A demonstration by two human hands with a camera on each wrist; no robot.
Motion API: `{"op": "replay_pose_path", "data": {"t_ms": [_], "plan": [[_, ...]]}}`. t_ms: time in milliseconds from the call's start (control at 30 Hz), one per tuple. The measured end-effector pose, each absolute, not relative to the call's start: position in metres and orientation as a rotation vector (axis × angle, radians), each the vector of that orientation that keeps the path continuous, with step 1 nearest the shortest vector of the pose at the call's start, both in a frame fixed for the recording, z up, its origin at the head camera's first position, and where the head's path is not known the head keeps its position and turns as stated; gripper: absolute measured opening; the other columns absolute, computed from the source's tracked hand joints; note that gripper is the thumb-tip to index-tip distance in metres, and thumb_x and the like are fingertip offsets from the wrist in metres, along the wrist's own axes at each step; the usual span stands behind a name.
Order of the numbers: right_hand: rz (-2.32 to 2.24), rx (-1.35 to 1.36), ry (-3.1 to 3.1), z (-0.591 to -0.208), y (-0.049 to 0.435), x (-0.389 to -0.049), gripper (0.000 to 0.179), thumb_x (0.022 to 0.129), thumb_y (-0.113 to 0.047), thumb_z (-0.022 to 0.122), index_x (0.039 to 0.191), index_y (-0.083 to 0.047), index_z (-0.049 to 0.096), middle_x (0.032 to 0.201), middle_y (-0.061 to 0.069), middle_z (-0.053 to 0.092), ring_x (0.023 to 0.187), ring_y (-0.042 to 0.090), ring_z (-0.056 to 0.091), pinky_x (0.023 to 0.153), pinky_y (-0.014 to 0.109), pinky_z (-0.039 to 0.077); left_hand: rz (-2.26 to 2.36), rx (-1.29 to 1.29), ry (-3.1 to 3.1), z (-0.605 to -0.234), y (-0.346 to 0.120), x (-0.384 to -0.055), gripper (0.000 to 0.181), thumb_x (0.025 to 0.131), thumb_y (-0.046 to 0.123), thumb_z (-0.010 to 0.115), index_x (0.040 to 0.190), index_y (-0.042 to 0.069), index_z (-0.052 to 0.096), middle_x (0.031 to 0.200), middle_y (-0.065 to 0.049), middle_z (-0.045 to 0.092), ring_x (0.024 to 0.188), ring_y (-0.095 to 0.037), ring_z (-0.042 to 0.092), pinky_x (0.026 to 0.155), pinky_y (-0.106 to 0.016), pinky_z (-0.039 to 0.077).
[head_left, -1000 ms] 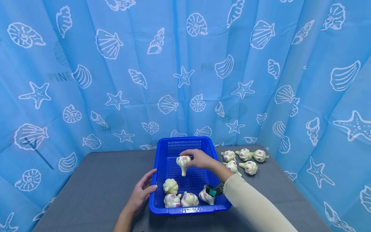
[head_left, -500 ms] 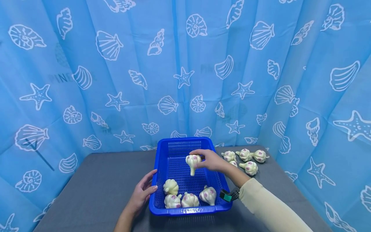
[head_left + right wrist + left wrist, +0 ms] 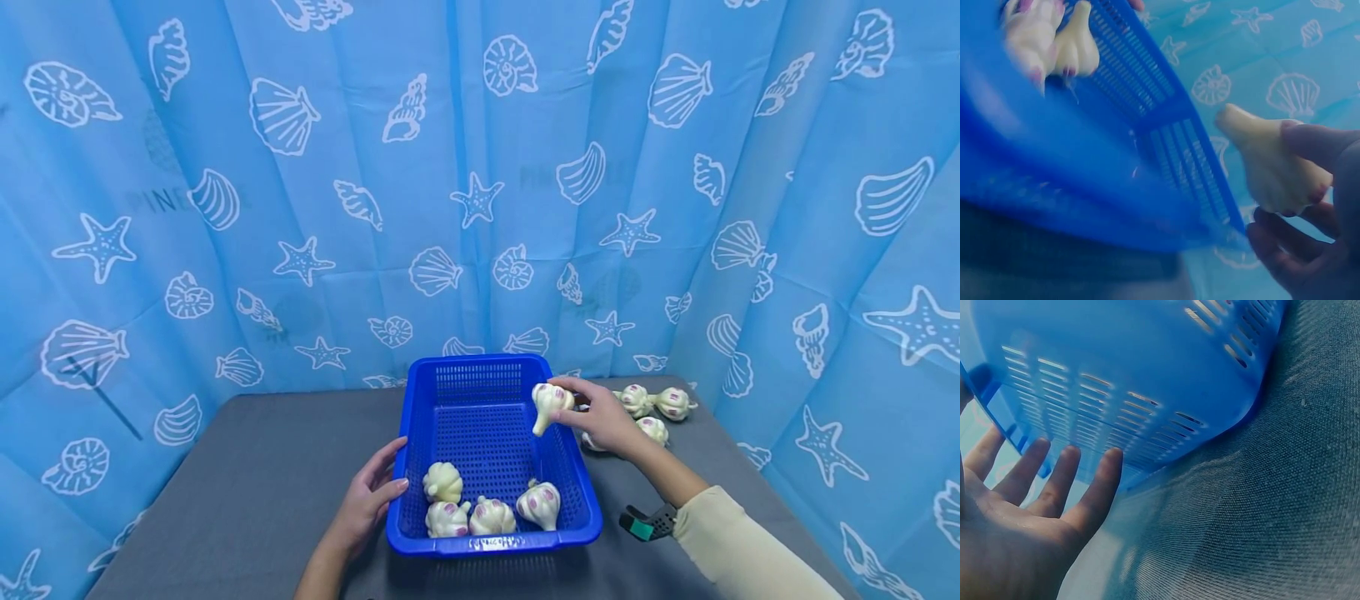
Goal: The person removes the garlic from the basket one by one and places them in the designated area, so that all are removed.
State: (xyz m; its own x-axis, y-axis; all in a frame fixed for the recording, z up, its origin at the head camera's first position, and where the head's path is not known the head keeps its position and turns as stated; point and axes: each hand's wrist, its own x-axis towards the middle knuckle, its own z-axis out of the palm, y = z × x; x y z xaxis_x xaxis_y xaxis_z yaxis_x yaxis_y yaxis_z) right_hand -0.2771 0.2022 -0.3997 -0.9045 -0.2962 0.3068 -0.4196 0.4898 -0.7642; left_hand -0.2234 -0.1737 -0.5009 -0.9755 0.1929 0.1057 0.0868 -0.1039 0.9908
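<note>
My right hand (image 3: 602,417) pinches a garlic bulb (image 3: 551,406) between thumb and fingers at the far right rim of the blue basket (image 3: 493,547). Its stem points downward in the head view; in the right wrist view the bulb (image 3: 1279,164) is close beside the basket wall (image 3: 1175,103). At the basket's left side, my left hand (image 3: 369,492) holds the rim, thumb on top and fingers spread along the slotted outer wall (image 3: 1085,406). Inside the near end lie several garlic bulbs, including a pale one (image 3: 442,482) and a purple-marked one (image 3: 539,505).
On the grey cloth-covered table (image 3: 300,467), right of the basket, are more garlic bulbs (image 3: 673,403), partly hidden behind my right hand. A blue shell-patterned curtain (image 3: 480,208) hangs behind the table. A black strap with a green patch (image 3: 647,527) is at my right wrist.
My right hand has moved right with its garlic bulb, from over the middle of the basket to its right rim. The left hand and basket stay in place.
</note>
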Motion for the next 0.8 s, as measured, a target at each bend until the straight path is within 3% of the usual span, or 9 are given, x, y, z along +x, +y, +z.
{"op": "replay_pose_path", "data": {"t_ms": [267, 433, 600, 800], "plan": [[1.268, 0.458, -2.453, -0.411, 0.227, -0.268, 0.048, 0.088, -0.017, 0.074, 0.131, -0.004, 0.058, 0.119, 0.020, 0.062, 0.090, 0.030, 0.064, 0.068, 0.031, 0.053, 2.249, 0.318, 2.074, -0.501, -0.174, -0.224, 0.056, 0.095, 0.016, 0.061, 0.147, 0.019, 0.040, 0.152, -0.016, 0.033, 0.135, -0.041, 0.036, 0.099, -0.055, 0.042], [1.225, 0.400, -2.324, -0.421, 0.240, -0.267, 0.044, 0.087, -0.011, 0.074, 0.128, -0.001, 0.060, 0.115, 0.021, 0.064, 0.094, 0.029, 0.063, 0.072, 0.028, 0.055, 2.256, 0.315, 2.066, -0.501, -0.173, -0.224, 0.057, 0.095, 0.016, 0.061, 0.147, 0.019, 0.040, 0.152, -0.016, 0.033, 0.135, -0.041, 0.036, 0.099, -0.055, 0.043], [1.166, 0.316, -2.211, -0.430, 0.253, -0.266, 0.043, 0.083, -0.009, 0.077, 0.124, -0.001, 0.063, 0.112, 0.020, 0.065, 0.086, 0.013, 0.061, 0.067, 0.013, 0.049, 2.262, 0.312, 2.063, -0.501, -0.173, -0.224, 0.056, 0.094, 0.015, 0.062, 0.147, 0.019, 0.041, 0.152, -0.016, 0.033, 0.134, -0.041, 0.036, 0.099, -0.055, 0.043], [1.126, 0.216, -2.098, -0.439, 0.268, -0.268, 0.044, 0.078, -0.003, 0.080, 0.119, 0.001, 0.065, 0.105, 0.022, 0.066, 0.079, -0.006, 0.053, 0.063, 0.006, 0.043, 2.257, 0.321, 2.065, -0.503, -0.174, -0.225, 0.055, 0.095, 0.015, 0.061, 0.146, 0.019, 0.041, 0.152, -0.016, 0.033, 0.135, -0.041, 0.036, 0.098, -0.055, 0.043]]}}
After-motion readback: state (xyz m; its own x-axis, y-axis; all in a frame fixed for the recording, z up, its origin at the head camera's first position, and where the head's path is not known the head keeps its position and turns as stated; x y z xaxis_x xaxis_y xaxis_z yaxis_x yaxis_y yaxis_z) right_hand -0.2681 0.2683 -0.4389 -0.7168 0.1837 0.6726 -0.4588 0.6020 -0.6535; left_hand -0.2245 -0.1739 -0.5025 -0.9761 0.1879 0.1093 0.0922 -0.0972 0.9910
